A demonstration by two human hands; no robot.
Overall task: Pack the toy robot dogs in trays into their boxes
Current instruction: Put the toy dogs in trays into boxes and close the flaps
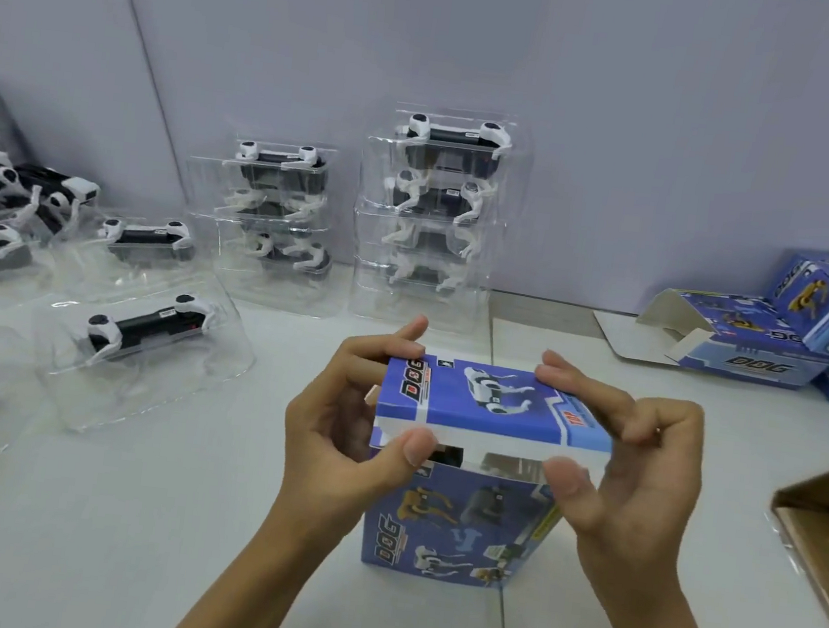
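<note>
Both hands clamp one blue toy-dog box point(456, 515) standing upright near the worktop's point(172, 518) front edge: left hand point(338, 418) and right hand point(644, 458) pinch its top flap point(485, 399), thumbs on the flap's front lip, which is not fully tucked. Left of it lies a toy robot dog in a clear tray point(142, 329). Two stacks of trayed dogs point(429, 212) stand at the back edge. More blue boxes point(782, 330) lie at the far right.
</note>
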